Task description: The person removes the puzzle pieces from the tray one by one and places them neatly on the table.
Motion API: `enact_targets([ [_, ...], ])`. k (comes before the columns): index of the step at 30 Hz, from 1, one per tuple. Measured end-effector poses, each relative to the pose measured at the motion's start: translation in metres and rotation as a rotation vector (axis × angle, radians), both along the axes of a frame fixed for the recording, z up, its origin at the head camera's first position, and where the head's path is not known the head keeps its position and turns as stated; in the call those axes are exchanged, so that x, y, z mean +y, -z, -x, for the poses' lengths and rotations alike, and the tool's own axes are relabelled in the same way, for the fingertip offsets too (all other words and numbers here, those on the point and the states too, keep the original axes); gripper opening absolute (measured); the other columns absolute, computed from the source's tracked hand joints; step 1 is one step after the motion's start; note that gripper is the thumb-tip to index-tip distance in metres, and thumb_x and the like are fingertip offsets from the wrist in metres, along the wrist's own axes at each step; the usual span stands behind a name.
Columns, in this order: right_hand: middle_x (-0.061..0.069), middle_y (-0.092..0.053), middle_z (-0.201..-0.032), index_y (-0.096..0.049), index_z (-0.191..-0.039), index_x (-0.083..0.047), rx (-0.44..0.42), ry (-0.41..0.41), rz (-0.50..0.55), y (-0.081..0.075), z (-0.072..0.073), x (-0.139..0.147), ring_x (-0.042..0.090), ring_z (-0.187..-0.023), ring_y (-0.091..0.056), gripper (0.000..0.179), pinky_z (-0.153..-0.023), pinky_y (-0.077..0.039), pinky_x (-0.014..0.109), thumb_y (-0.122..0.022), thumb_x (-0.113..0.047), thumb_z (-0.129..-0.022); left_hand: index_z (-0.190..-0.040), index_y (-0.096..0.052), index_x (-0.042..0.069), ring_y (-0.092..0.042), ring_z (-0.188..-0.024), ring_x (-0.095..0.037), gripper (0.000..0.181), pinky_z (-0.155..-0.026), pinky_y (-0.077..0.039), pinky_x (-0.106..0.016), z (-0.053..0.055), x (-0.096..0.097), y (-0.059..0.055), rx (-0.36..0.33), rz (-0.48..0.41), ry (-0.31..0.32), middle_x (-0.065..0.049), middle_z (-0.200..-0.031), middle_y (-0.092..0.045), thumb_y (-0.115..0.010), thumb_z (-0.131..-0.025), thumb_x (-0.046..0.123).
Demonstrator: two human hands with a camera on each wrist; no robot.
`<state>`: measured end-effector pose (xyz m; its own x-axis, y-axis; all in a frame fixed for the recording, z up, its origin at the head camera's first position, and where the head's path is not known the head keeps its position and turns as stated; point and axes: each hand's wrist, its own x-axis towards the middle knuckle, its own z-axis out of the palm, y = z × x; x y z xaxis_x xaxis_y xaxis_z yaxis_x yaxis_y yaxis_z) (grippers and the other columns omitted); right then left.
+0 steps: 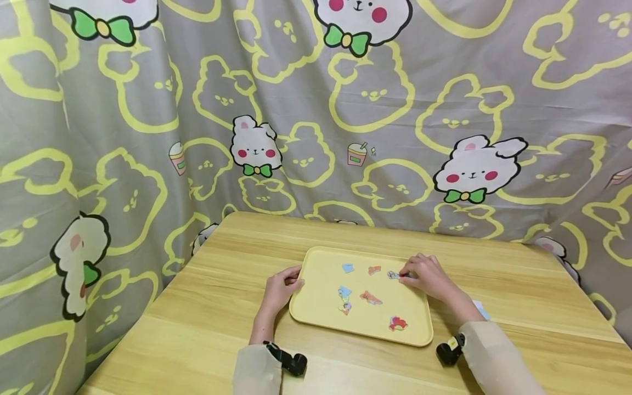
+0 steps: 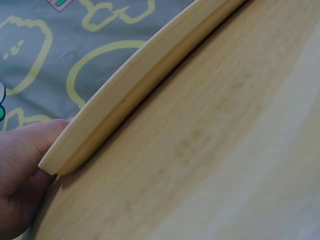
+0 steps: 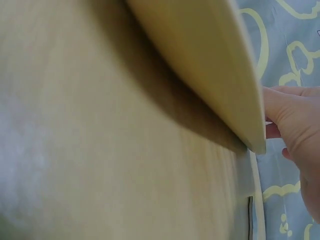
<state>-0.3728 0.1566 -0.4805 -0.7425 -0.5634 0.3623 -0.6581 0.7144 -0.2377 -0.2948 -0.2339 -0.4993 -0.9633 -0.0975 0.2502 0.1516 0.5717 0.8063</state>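
Observation:
A yellow rectangular tray [image 1: 316, 321] lies on the wooden table. My left hand [image 1: 279, 288] grips its left rim near the far corner, also seen in the left wrist view, where the hand [image 2: 22, 175] is partly behind the rim. Over the tray's far right part, my right hand [image 1: 428, 276] pinches a small blue printed cut-out piece [image 1: 393, 275]. Nearby lie an orange piece [image 1: 374, 270] and a light-blue piece [image 1: 348, 267]. Mid-tray are a blue-and-yellow piece [image 1: 344, 299] and a longer orange one [image 1: 371, 298]. A red piece [image 1: 397, 323] sits near the front right.
A pale blue-white scrap [image 1: 480, 310] lies on the table [image 1: 197, 323], partly behind my right forearm. Black wrist cameras [image 1: 294, 364] sit on both wrists. A grey curtain [image 1: 296, 137] with yellow cartoon outlines hangs along the back and left of the table.

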Motion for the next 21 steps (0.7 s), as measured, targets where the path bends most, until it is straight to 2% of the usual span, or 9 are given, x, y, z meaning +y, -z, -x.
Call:
enact_targets([
  [21, -0.008, -0.068, -0.087, -0.075, -0.084, -0.02, 0.062, -0.02, -0.021, 0.001, 0.0017, -0.0007, 0.011, -0.084, -0.051, 0.009, -0.072, -0.032, 0.027, -0.08, -0.026, -0.079, -0.121, -0.069, 0.002, -0.071, -0.092, -0.027, 0.036, -0.079, -0.06, -0.031, -0.0001, 0.0004, 0.001, 0.002, -0.006, 0.002, -0.017, -0.103, -0.074, -0.074, -0.086, 0.009],
])
